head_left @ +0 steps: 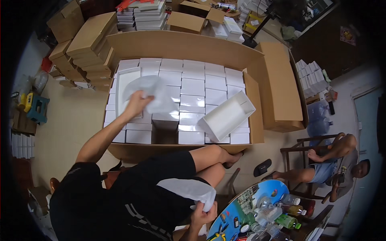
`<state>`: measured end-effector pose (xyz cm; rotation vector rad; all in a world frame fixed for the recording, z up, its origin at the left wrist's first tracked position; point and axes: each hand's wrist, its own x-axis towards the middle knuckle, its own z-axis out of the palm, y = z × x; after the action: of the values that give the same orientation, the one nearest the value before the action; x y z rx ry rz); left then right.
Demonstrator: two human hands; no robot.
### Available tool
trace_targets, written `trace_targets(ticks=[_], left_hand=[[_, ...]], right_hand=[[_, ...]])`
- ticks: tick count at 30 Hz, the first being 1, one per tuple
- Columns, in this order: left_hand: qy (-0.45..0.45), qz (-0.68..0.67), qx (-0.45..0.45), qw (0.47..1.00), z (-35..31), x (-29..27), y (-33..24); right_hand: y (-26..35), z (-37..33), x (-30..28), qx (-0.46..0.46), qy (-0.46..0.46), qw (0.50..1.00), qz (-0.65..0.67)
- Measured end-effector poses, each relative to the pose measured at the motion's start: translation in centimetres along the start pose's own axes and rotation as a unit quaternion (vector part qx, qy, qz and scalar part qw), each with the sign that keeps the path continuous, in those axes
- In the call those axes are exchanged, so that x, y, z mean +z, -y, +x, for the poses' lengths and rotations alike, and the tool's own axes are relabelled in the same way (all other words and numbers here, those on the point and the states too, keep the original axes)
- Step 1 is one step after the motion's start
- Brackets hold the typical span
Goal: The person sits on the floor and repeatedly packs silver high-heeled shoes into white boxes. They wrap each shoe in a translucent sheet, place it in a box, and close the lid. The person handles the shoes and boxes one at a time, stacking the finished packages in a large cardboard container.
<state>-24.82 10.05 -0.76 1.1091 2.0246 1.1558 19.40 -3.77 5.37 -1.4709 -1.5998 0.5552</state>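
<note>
My left hand [138,103] reaches over a large open carton packed with small white boxes [193,86]. Its fingers are closed on a translucent white packing pouch [159,94], whose loose part spreads to the right and is blurred. Under that hand lies an open white box part [120,90], partly covered by the arm and pouch. Down by my lap, my right hand [204,215] is closed around the end of a white foam-like sleeve [187,188], which stretches left across my thigh. Whether anything is inside the sleeve, I cannot tell.
An open white box tray [229,116] rests tilted on the boxes at right. The large carton [189,46] has raised flaps. A round blue table [229,209] holds bottles and pliers. Another person [341,172] sits at right. Brown cartons [90,40] stand stacked at far left.
</note>
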Motion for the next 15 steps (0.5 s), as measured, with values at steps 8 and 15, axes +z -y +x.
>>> trace_targets(ticks=[8,15], left_hand=[[0.229,0.415,0.511,0.717,3.1,21.0,-14.4],[0.483,0.47,0.362,0.644,7.8,27.8,-9.5]], right_hand=[[0.1,-1.7,-1.0,-0.037,0.064,0.997,-0.019],[0.1,-4.7,-1.6,0.072,0.0,0.993,0.091]])
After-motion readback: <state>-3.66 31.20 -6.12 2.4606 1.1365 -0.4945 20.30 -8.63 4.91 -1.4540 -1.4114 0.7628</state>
